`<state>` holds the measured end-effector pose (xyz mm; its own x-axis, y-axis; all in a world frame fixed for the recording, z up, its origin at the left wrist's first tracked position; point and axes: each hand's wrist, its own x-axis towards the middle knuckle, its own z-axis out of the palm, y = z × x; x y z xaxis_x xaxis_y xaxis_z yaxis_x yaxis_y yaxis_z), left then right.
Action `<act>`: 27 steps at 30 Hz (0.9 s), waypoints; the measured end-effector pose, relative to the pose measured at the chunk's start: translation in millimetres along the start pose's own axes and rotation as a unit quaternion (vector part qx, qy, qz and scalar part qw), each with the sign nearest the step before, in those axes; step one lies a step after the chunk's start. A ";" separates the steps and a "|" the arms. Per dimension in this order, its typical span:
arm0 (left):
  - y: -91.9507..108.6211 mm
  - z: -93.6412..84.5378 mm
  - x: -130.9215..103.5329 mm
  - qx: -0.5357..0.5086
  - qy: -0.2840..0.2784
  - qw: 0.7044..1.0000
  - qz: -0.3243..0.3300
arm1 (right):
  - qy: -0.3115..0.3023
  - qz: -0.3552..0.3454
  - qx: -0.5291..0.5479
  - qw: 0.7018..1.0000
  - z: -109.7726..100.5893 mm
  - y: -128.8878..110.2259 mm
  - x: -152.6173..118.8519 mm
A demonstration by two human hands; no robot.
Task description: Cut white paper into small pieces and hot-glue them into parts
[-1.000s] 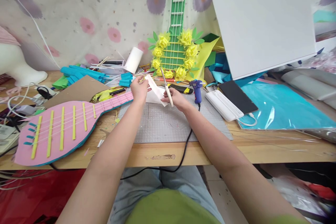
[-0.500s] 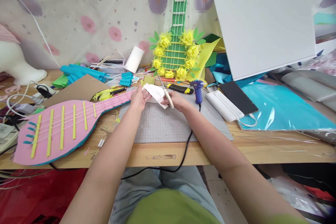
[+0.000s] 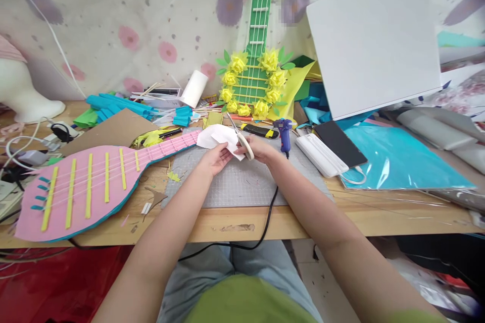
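Observation:
White paper (image 3: 209,136) lies at and above the far edge of the grey cutting mat (image 3: 227,186), with a folded or overlapping piece nearer the hands. My left hand (image 3: 220,158) is closed on the paper's near edge. My right hand (image 3: 256,147) is closed around scissors (image 3: 245,145) with cream handles, their blades pointing away and up to the left, and its fingertips meet the paper's right corner. The two hands are close together, a small gap between them.
A pink paper instrument (image 3: 83,181) lies left. A green one with yellow flowers (image 3: 253,78) stands behind. A glue gun (image 3: 284,136), cutter (image 3: 259,130), white power bank (image 3: 321,155) and black phone-like slab (image 3: 341,142) sit right; a cord crosses the mat.
My left hand has moved right and nearer, from the paper's left end to its near edge. More white paper shows at the left. The scissors remain in my right hand.

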<state>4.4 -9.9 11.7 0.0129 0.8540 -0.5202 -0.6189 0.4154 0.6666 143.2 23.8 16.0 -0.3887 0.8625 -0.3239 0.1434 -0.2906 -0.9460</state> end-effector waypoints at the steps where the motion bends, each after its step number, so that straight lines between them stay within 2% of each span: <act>1: -1.9 1.3 2.4 0.008 0.001 1.000 0.014 | 0.001 -0.002 -0.007 1.000 -0.7 -0.4 -0.4; 7: -10.6 1.2 6.4 0.057 0.014 0.993 0.104 | -0.012 -0.013 -0.034 0.999 -4.5 -3.6 -3.3; 14: -9.5 -1.2 1.5 0.061 0.032 0.971 0.230 | -0.016 -0.008 -0.050 0.999 -8.8 -6.4 -6.6; 18: -1.7 -6.7 0.8 0.043 0.025 0.951 0.304 | -0.062 -0.066 -0.067 0.994 -17.9 -5.8 -11.4; 22: 8.7 -14.2 3.8 0.005 0.050 0.940 0.338 | -0.101 -0.154 -0.180 0.966 -30.9 -8.6 -20.4; 27: 15.0 -17.0 5.5 -0.032 0.069 0.937 0.342 | -0.236 -0.111 -0.338 0.904 -40.2 -20.2 -25.0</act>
<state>-18.2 -4.3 9.8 -0.5030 0.8628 -0.0510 -0.4916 -0.2370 0.8380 186.6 24.8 43.6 -0.7982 0.5493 -0.2471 0.4765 0.3248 -0.8170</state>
